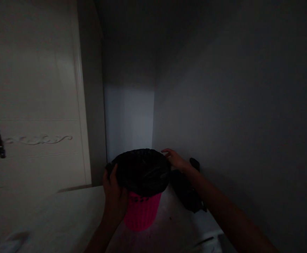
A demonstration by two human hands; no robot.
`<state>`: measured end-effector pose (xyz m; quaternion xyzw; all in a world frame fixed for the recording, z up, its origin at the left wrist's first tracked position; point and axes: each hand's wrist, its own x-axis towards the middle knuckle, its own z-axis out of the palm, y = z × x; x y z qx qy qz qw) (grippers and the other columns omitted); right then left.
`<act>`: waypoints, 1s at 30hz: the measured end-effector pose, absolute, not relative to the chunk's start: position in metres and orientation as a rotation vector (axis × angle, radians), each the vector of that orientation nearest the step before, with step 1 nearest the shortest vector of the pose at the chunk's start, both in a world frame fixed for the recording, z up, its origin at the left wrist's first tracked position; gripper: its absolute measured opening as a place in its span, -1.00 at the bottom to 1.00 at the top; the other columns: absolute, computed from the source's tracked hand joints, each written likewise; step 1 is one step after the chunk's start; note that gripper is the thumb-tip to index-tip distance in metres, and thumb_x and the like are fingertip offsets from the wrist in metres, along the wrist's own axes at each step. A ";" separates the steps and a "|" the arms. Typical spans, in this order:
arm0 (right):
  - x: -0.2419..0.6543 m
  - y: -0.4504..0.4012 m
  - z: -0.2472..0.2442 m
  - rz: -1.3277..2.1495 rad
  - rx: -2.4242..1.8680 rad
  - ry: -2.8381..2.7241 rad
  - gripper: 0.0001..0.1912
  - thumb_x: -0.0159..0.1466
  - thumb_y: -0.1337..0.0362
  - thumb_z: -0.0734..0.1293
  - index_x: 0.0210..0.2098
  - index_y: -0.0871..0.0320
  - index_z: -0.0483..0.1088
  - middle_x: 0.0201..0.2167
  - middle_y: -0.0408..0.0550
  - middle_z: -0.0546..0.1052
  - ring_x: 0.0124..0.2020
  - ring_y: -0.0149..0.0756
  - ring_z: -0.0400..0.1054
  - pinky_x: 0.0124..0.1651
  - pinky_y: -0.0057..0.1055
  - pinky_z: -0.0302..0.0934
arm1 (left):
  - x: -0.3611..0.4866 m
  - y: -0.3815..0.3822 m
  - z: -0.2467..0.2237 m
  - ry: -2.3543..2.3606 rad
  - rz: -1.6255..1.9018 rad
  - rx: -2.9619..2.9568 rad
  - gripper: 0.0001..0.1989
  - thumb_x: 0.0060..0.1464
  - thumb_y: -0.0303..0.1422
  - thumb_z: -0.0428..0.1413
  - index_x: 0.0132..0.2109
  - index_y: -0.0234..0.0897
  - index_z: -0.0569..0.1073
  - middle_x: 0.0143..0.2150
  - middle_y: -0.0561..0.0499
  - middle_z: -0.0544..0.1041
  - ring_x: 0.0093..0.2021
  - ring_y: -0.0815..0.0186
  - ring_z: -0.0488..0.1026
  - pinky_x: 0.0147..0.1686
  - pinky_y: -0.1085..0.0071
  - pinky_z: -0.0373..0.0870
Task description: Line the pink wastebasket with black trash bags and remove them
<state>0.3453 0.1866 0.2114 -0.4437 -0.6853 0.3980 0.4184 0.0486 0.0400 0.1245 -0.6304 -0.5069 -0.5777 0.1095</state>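
Since the black liner (144, 174) over the pink basket (141, 215) on the floor (71, 214) looks light, slippery and tearable, its rim seems the best hold, the left hand (115, 195) and right hand (176, 160) curved there, whether gripping I cannot tell.

No readable text, label, brand, number or sign in view.
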 end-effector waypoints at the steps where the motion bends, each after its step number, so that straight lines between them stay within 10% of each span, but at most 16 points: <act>1: 0.342 0.187 0.211 1.079 -1.065 -1.607 -0.51 0.11 0.46 0.35 0.06 0.13 0.43 -0.38 -0.14 0.59 -0.44 -0.37 0.42 -0.42 -0.50 0.23 | 0.052 0.039 0.126 -1.493 -1.716 -1.854 -0.26 0.31 -0.27 -0.01 0.54 -0.31 0.00 0.52 -0.34 -0.05 0.56 -0.13 -0.13 0.47 -0.29 -0.05; 15: 0.270 0.221 0.241 0.929 -0.773 -1.933 -0.37 0.15 0.45 0.32 0.22 0.11 0.44 -0.07 0.00 0.66 -0.14 -0.24 0.56 0.02 -0.23 0.46 | 0.073 0.021 0.139 -1.620 -1.727 -1.838 -0.35 0.34 -0.23 -0.05 0.50 -0.28 0.10 0.52 -0.33 0.02 0.56 -0.12 -0.04 0.43 -0.28 0.04; 20: 0.204 0.230 0.259 0.360 -0.525 -2.360 -0.31 0.14 0.58 0.25 0.25 0.19 0.45 0.31 0.14 0.48 0.34 -0.15 0.35 0.46 -0.02 0.12 | 0.075 0.023 0.137 -1.619 -1.697 -1.800 -0.34 0.29 -0.28 -0.04 0.49 -0.25 0.12 0.51 -0.32 0.07 0.51 -0.16 0.07 0.40 -0.32 0.11; 30: 0.115 0.136 0.370 -0.093 0.004 -2.248 -0.38 0.42 0.53 0.13 0.42 0.10 0.26 0.44 0.05 0.32 0.47 -0.27 0.14 0.53 -0.07 -0.01 | 0.078 0.021 0.132 -1.568 -1.817 -1.697 -0.32 0.34 -0.27 0.01 0.51 -0.26 0.03 0.50 -0.36 0.04 0.50 -0.12 0.10 0.40 -0.22 0.17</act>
